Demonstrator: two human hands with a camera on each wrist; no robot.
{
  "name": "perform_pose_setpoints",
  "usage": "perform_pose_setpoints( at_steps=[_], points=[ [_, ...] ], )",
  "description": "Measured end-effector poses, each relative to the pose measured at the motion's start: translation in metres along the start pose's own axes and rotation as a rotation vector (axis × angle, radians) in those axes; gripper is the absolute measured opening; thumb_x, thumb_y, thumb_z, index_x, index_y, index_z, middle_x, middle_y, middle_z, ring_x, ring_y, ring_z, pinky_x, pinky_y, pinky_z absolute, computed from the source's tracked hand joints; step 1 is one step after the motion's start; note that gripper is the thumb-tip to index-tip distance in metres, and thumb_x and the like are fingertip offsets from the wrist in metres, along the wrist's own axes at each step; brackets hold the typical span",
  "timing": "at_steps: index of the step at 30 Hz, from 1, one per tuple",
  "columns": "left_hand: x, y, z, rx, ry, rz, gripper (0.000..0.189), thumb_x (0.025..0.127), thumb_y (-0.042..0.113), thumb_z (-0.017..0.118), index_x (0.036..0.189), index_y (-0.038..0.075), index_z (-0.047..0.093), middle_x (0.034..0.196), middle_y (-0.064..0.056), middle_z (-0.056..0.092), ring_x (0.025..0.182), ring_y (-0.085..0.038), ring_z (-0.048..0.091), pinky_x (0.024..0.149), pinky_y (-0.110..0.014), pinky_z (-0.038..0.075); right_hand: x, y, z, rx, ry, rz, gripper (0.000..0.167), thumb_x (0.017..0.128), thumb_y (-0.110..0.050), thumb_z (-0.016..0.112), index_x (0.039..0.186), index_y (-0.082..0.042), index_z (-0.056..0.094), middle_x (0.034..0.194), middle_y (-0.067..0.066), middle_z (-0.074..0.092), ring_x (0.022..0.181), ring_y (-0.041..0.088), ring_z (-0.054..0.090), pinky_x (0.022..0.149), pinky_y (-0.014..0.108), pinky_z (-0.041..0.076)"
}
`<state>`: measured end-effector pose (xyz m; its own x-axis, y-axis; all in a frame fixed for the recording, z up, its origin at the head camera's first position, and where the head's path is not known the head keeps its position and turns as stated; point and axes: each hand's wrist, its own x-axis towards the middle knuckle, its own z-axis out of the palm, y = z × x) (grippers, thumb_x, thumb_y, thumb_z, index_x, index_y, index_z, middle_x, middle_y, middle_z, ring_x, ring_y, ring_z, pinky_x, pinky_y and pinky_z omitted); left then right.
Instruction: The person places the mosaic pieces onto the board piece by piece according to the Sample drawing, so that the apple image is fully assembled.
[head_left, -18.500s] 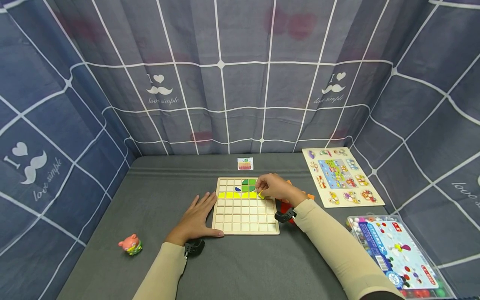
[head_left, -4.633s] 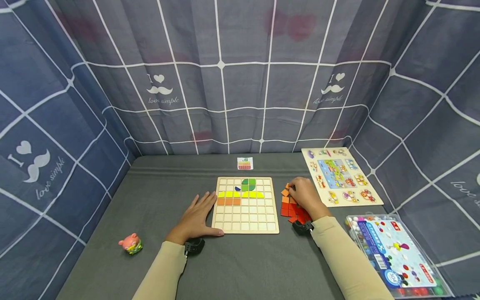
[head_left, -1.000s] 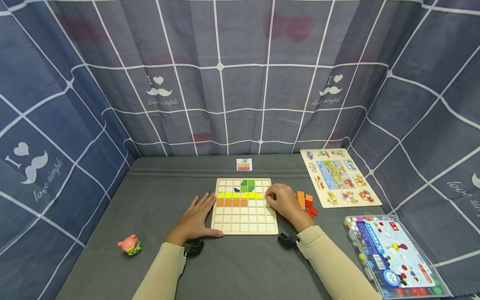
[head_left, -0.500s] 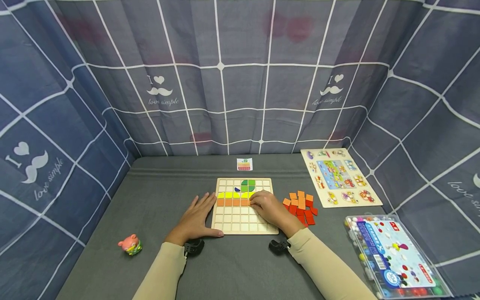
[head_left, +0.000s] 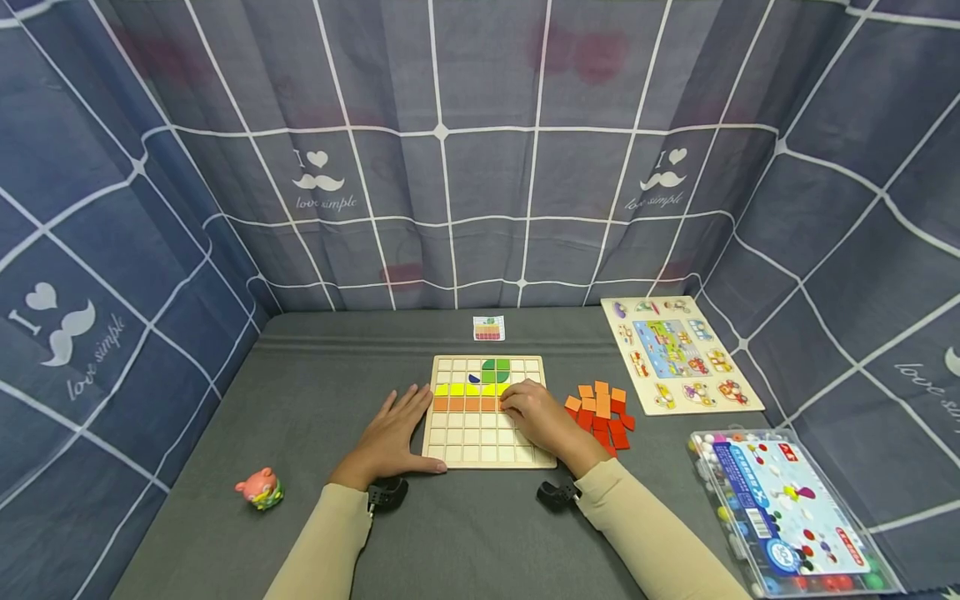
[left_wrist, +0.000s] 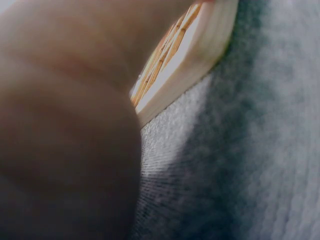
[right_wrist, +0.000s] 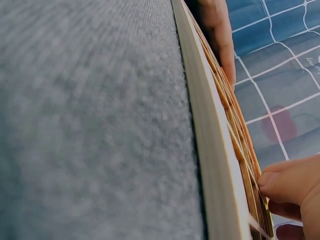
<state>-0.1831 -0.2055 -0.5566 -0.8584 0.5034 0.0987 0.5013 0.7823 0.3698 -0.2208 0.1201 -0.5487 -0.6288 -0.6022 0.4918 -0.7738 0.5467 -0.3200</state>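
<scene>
A light wooden grid board (head_left: 491, 450) lies on the table with green, yellow and orange pieces in its upper cells, plus a small blue piece (head_left: 474, 379). My left hand (head_left: 393, 433) is spread flat along its left side, with the thumb at the lower left corner. Over the row of orange tiles (head_left: 465, 404), my right hand (head_left: 536, 417) pinches an orange tile (head_left: 501, 405) at the row's right end, mostly hidden under the fingers. In the right wrist view the thumb (right_wrist: 287, 182) and fingertips are right down at the cells.
Loose orange and red tiles (head_left: 603, 417) lie to the right of the board. A small picture card (head_left: 489, 329) is behind it. Farther right are a picture puzzle board (head_left: 633, 325) and a clear box of coloured balls (head_left: 802, 517). A pink pig figure (head_left: 261, 489) stands at left.
Orange tiles have been added in a row below the yellow one. My right hand has gone from the loose tiles leftward onto the board. The left hand has stayed put.
</scene>
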Motion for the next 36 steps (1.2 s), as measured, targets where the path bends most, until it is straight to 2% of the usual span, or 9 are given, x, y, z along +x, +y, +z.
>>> perform_pose_setpoints(
  at_steps=[6, 10, 16, 18, 21, 25, 31, 36],
  points=[
    [0.0, 0.001, -0.001, -0.005, 0.005, 0.007, 0.135, 0.071, 0.086, 0.074, 0.166, 0.003, 0.027, 0.172, -0.012, 0.023, 0.158, -0.033, 0.017, 0.125, -0.058, 0.006, -0.011, 0.009, -0.006, 0.004, 0.095, 0.009, 0.009, 0.09, 0.005, 0.081, 0.094, -0.003, 0.081, 0.102, 0.006, 0.074, 0.098, 0.025, 0.067, 0.088, 0.042, 0.057],
    [0.0, 0.002, -0.001, -0.004, 0.005, 0.008, 0.136, 0.071, 0.086, 0.075, 0.166, 0.002, 0.027, 0.172, -0.012, 0.023, 0.158, -0.033, 0.017, 0.125, -0.058, 0.007, -0.023, 0.021, -0.018, -0.007, 0.13, 0.081, 0.011, 0.087, 0.005, 0.083, 0.096, -0.001, 0.08, 0.104, 0.009, 0.074, 0.097, 0.028, 0.067, 0.088, 0.047, 0.056],
    [0.001, 0.001, -0.001, -0.002, -0.001, 0.0, 0.136, 0.071, 0.087, 0.074, 0.167, 0.003, 0.027, 0.172, -0.012, 0.023, 0.158, -0.033, 0.017, 0.125, -0.058, 0.006, -0.041, 0.037, -0.047, 0.012, 0.026, 0.296, 0.017, 0.09, 0.005, 0.078, 0.105, -0.004, 0.08, 0.109, 0.009, 0.073, 0.104, 0.033, 0.067, 0.093, 0.052, 0.054],
    [0.001, 0.001, -0.001, -0.004, -0.004, -0.004, 0.137, 0.07, 0.087, 0.074, 0.167, 0.003, 0.026, 0.172, -0.012, 0.022, 0.158, -0.033, 0.017, 0.126, -0.058, 0.006, -0.046, 0.042, -0.056, 0.01, -0.007, 0.34, 0.018, 0.089, 0.006, 0.078, 0.104, -0.003, 0.08, 0.107, 0.008, 0.073, 0.102, 0.034, 0.067, 0.092, 0.053, 0.054],
    [0.001, 0.0, 0.0, -0.001, -0.008, -0.008, 0.137, 0.07, 0.088, 0.073, 0.167, 0.003, 0.025, 0.172, -0.011, 0.021, 0.158, -0.032, 0.016, 0.126, -0.057, 0.005, -0.052, 0.047, -0.066, -0.006, -0.033, 0.38, 0.015, 0.086, 0.005, 0.078, 0.099, -0.003, 0.081, 0.099, 0.006, 0.072, 0.091, 0.029, 0.067, 0.084, 0.048, 0.056],
    [0.001, -0.001, -0.001, 0.005, -0.008, -0.012, 0.138, 0.07, 0.089, 0.071, 0.167, 0.004, 0.024, 0.172, -0.011, 0.021, 0.158, -0.031, 0.015, 0.126, -0.056, 0.005, -0.055, 0.051, -0.071, -0.014, -0.059, 0.397, 0.011, 0.083, 0.003, 0.078, 0.092, -0.004, 0.081, 0.092, 0.004, 0.069, 0.08, 0.021, 0.061, 0.073, 0.04, 0.053],
    [0.001, 0.0, -0.001, -0.003, -0.016, -0.017, 0.138, 0.07, 0.09, 0.071, 0.168, 0.005, 0.024, 0.172, -0.01, 0.021, 0.158, -0.031, 0.015, 0.126, -0.056, 0.004, -0.052, 0.049, -0.072, -0.037, -0.103, 0.39, 0.009, 0.086, -0.002, 0.082, 0.094, -0.005, 0.082, 0.093, 0.004, 0.069, 0.079, 0.019, 0.062, 0.077, 0.043, 0.053],
    [0.001, -0.001, 0.001, 0.0, -0.012, -0.012, 0.137, 0.07, 0.09, 0.071, 0.168, 0.005, 0.024, 0.173, -0.009, 0.021, 0.159, -0.03, 0.015, 0.126, -0.055, 0.004, -0.051, 0.049, -0.066, -0.08, -0.08, 0.375, 0.009, 0.085, -0.002, 0.083, 0.093, -0.005, 0.082, 0.091, 0.002, 0.069, 0.08, 0.021, 0.063, 0.074, 0.042, 0.054]
  ],
)
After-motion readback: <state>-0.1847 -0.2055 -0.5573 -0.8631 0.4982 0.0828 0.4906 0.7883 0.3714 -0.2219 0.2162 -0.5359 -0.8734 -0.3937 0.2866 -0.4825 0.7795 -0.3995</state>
